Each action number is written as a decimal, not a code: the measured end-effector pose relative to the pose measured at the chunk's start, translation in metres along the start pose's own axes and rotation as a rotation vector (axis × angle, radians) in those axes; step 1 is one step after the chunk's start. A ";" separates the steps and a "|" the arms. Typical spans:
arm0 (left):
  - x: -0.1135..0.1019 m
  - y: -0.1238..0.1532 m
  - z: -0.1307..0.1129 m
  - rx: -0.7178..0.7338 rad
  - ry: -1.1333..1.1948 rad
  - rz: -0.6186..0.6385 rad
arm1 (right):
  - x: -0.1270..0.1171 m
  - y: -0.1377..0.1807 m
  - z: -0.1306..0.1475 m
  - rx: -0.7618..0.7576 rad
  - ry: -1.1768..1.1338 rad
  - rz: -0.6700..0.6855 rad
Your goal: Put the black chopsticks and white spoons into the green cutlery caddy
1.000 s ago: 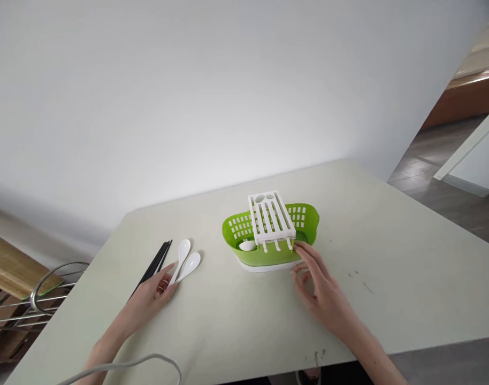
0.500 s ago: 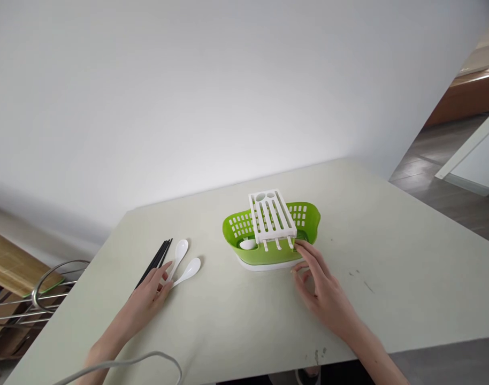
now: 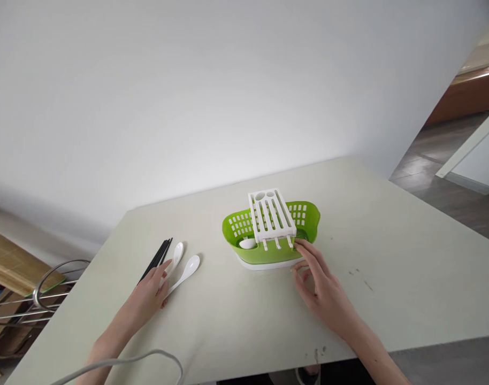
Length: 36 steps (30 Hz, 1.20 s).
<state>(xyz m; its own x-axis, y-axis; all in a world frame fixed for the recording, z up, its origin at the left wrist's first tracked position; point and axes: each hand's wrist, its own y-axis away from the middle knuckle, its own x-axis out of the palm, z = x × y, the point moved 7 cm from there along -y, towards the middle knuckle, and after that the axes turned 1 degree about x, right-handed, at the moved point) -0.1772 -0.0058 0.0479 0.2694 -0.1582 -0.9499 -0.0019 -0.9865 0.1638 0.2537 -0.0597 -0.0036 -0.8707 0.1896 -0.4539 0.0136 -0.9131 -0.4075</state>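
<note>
A green slotted cutlery basket [image 3: 308, 216] with a white slotted insert [image 3: 270, 214] stands on the pale table [image 3: 389, 267]; a white spoon bowl [image 3: 247, 244] shows inside its left end. My right hand [image 3: 320, 286] touches the basket's front right edge with fingers spread. My left hand [image 3: 148, 297] lies over the handles of two white spoons: one [image 3: 177, 250] under my fingertips, the other [image 3: 188, 266] just to its right. Black chopsticks [image 3: 158, 256] lie just left of my fingers.
A grey cable [image 3: 148, 358] loops over the table's near edge. A metal wire rack [image 3: 44, 291] and a wooden board [image 3: 12, 262] sit below the table at the left. A white wall rises behind; the floor shows at the right.
My left hand has slid up and left over the spoon handles, and the left spoon has shifted under it. My right hand has stayed at the basket.
</note>
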 end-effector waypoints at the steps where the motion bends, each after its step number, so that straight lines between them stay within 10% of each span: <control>1: -0.002 0.000 0.000 0.005 -0.032 -0.021 | 0.000 0.000 0.000 -0.002 0.001 0.001; 16: -0.001 0.001 0.003 -0.035 -0.238 -0.043 | 0.000 0.001 0.000 -0.016 0.001 0.001; 24: 0.011 0.001 -0.039 0.408 -0.214 -0.249 | 0.001 0.002 -0.002 0.001 0.000 0.008; 36: 0.042 -0.032 -0.029 0.360 -0.282 -0.327 | 0.003 0.002 -0.006 -0.014 -0.008 0.004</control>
<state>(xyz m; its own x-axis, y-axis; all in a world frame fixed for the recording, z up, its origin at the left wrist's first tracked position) -0.1376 0.0208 0.0110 0.0434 0.2017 -0.9785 -0.3031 -0.9306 -0.2053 0.2543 -0.0587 -0.0101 -0.8746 0.1825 -0.4491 0.0243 -0.9087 -0.4166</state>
